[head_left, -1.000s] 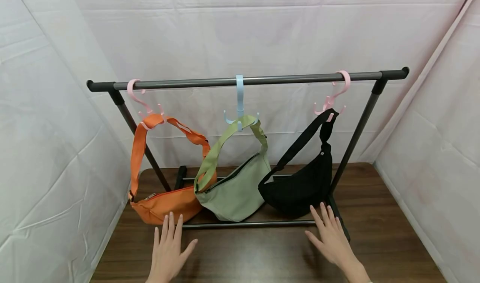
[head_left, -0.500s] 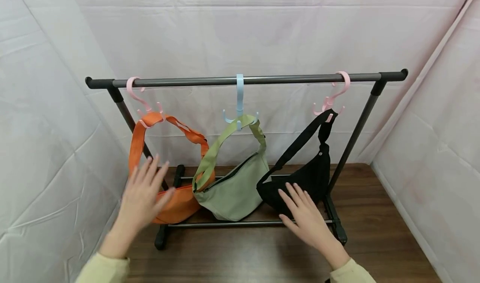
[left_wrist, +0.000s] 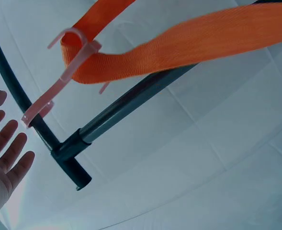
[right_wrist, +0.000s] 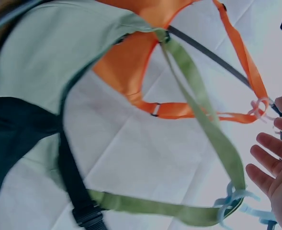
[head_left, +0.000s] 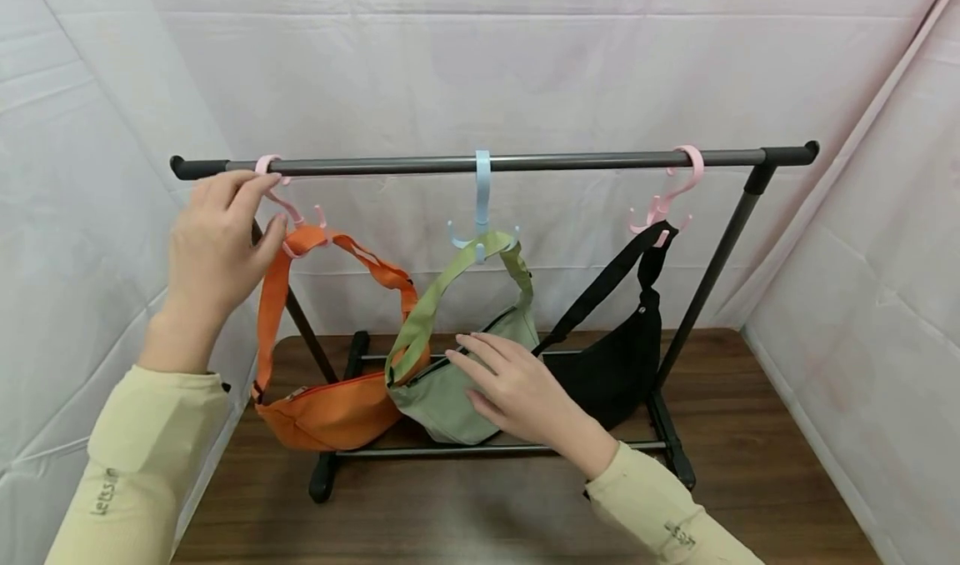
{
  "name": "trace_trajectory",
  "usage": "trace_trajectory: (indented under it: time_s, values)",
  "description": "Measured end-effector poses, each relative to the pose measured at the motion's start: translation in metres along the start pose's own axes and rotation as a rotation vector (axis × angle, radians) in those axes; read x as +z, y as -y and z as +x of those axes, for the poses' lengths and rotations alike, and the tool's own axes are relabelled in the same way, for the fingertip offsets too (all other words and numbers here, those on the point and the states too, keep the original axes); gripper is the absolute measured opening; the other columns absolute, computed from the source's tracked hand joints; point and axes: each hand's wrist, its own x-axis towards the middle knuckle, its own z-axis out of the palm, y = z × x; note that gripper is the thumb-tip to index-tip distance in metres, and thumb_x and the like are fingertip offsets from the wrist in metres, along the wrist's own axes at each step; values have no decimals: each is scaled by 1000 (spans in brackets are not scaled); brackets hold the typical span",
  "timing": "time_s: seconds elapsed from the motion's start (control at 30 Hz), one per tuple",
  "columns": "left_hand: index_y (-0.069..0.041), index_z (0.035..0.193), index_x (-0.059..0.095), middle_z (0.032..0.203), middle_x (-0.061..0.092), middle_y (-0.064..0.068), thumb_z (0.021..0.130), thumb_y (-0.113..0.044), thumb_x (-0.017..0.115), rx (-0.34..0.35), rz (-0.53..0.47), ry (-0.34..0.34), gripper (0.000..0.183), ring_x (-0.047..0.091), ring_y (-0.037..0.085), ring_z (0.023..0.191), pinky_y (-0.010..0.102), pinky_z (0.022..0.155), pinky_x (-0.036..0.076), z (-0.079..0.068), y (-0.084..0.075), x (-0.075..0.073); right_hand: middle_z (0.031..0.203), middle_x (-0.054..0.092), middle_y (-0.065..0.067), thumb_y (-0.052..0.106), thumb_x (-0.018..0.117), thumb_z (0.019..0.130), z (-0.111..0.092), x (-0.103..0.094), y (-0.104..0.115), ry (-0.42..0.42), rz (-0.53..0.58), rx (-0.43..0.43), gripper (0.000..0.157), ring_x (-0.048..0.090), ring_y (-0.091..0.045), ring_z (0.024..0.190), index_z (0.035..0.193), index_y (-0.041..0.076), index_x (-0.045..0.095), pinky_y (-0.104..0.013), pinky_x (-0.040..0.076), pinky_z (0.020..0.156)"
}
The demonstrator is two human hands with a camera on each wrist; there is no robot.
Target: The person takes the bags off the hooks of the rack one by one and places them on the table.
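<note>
My left hand [head_left: 217, 240] is raised at the left end of the rack's top bar [head_left: 585, 162], fingertips close to the pink hook [head_left: 292, 212]. In the left wrist view its fingers are spread and apart from that hook. The hook carries the strap of an orange belt bag [head_left: 337, 415]. My right hand [head_left: 517, 386] reaches in front of a light green belt bag [head_left: 442, 402] with relaxed, extended fingers, holding nothing. A blue hook [head_left: 482, 194] holds the green bag's strap. At the right, a black belt bag [head_left: 618, 373] hangs from another pink hook [head_left: 697, 169], partly hidden by my right hand.
The black metal rack stands on a brown wooden table [head_left: 757, 465], its lower bar [head_left: 450, 450] running along the front. White cloth [head_left: 570, 65] encloses the back and both sides.
My left hand has risen from the table, past the orange bag, to the pink hook at the top bar. The right hand has moved left and up, from the black bag to the green one.
</note>
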Motion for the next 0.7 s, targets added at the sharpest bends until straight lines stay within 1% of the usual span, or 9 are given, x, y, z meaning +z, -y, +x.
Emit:
trace_trajectory:
  time_s: [0.1,0.23,0.47,0.6,0.7]
  values:
    - [1,114,59,110,56,21,82,-4,60,-6,28,24,33,49,39,97,52,61,44,10,1,-3,126,54,-11,23,67,80,15,0,3,-4,-2,-21,48,51,-23,115,125,8,54,-32,44,96]
    - [2,114,59,111,56,21,82,-5,61,-4,52,46,33,49,39,95,51,58,43,19,3,-5,123,56,-10,22,67,80,30,1,6,-27,5,-47,46,52,-23,114,123,8,56,-31,44,95]
    - [2,113,60,113,56,21,80,-4,62,-28,55,81,33,49,39,97,52,62,44,26,6,-6,122,56,-10,23,63,83,49,3,6,-42,-9,-68,43,52,-23,113,123,9,55,-31,44,96]
    - [3,113,60,113,57,20,81,-4,63,-22,63,97,33,50,39,99,53,65,44,28,8,-6,122,56,-10,22,61,85,58,3,5,-37,-7,-68,41,52,-22,113,124,8,55,-30,44,95]
    - [3,113,60,114,57,19,81,-5,63,-18,62,117,32,50,39,103,54,68,45,29,8,-5,121,57,-10,20,62,83,64,4,5,-39,-2,-63,42,53,-21,111,123,9,56,-29,45,94]
